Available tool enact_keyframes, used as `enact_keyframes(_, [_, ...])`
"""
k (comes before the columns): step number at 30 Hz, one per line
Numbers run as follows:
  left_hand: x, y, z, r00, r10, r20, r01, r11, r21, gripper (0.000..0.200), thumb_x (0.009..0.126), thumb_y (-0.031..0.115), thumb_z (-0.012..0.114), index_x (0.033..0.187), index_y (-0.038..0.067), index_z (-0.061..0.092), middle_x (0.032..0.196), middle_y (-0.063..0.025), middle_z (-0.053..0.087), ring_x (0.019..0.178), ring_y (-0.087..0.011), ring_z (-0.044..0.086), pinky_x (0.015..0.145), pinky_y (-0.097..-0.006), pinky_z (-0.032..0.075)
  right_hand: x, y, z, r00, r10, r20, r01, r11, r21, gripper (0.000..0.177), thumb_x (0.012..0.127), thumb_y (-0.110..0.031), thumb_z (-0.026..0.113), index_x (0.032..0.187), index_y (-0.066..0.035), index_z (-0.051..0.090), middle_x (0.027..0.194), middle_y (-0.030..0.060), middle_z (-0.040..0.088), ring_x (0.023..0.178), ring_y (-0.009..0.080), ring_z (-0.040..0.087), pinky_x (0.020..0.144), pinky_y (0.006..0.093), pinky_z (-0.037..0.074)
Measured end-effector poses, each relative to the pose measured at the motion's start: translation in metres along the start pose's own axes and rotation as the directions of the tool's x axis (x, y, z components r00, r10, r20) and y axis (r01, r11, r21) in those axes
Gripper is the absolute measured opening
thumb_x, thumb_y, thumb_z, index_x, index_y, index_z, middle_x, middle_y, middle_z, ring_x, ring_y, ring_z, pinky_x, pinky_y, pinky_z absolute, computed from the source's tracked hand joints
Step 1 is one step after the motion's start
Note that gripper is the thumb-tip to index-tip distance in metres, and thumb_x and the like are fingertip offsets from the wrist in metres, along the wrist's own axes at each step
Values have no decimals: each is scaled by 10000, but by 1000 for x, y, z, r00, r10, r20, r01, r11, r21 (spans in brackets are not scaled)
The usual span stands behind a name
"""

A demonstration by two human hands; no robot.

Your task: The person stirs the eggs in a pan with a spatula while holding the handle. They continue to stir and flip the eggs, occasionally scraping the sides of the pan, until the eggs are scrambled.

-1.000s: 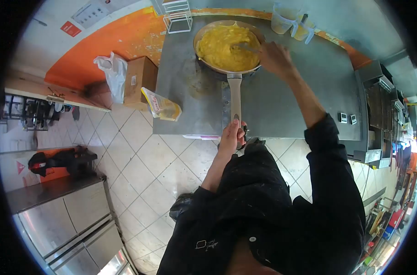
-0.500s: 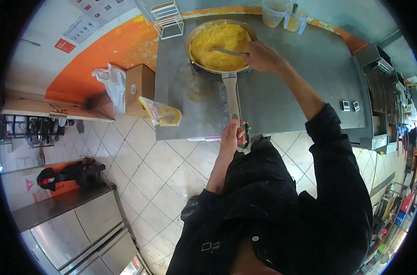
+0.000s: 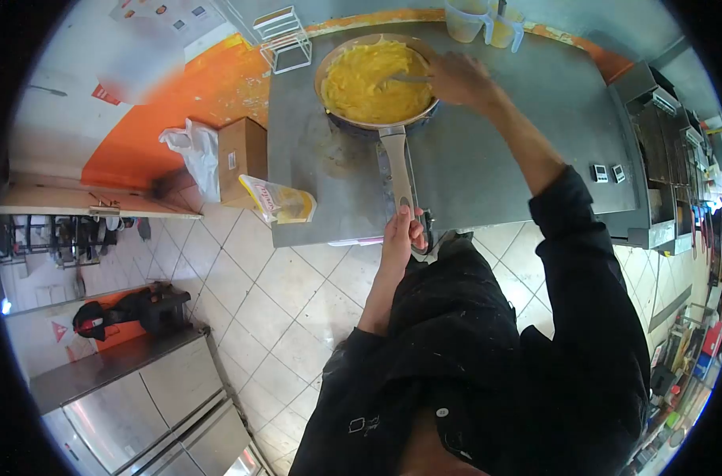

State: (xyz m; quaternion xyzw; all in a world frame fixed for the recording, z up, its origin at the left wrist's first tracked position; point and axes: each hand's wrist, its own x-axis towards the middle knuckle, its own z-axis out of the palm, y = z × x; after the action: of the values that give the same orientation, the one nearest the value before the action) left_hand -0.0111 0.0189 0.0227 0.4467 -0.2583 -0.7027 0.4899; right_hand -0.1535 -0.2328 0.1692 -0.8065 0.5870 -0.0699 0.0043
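A frying pan (image 3: 392, 130) full of thick yellow mixture (image 3: 369, 89) stands at the back of the grey counter on a low burner (image 3: 424, 120). Its long beige handle points toward me, and my left hand (image 3: 401, 232) is wrapped round the end of it at the counter's front edge. Over the pan's right rim, my right hand (image 3: 466, 82) grips a slim grey metal utensil (image 3: 409, 78). The utensil's far end dips into the mixture, which hides its shape. Streaks and folds mark the mixture's surface.
An opened plastic pouch (image 3: 280, 200) with yellow contents rests at the counter's left front corner, near a cardboard box (image 3: 243, 159) and white bag (image 3: 196, 155). Behind are a white wire rack (image 3: 285, 40) and plastic measuring jugs (image 3: 466, 20). Two small timers (image 3: 600, 173) lie right.
My right hand has shifted slightly up and right with the utensil, and the mixture's surface looks more broken up. My left hand keeps its hold on the pan handle.
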Motion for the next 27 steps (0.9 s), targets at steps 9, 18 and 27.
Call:
enact_keyframes(9, [-2, 0, 0, 1000, -2, -17, 2, 1000, 1, 479, 1003, 504, 422, 1069, 47, 550, 610, 35, 396, 504, -100, 479, 569, -300, 489, 3, -5, -13, 999, 13, 48, -19, 992, 124, 205, 780, -121, 614, 944, -34, 701, 1041, 213, 683, 987, 365, 667, 813, 506, 537])
enact_keyframes(18, [-2, -2, -1, 999, -8, -42, 8, 1000, 5, 507, 990, 533, 434, 1070, 48, 557, 610, 37, 398, 498, -101, 478, 563, -298, 487, -3, -4, -8, 993, -48, 105, 34, 990, 135, 225, 901, -181, 528, 867, -34, 695, 880, 161, 700, 849, 334, 683, 738, 492, 539])
enact_keyframes(27, [-1, 0, -1, 999, -13, -49, 14, 1000, 17, 497, 997, 519, 426, 1073, 44, 556, 612, 39, 393, 503, -96, 480, 574, -294, 491, -4, -6, -17, 944, -40, 329, 9, 995, 95, 207, 898, -171, 541, 873, -43, 702, 914, 163, 702, 887, 325, 678, 735, 484, 540])
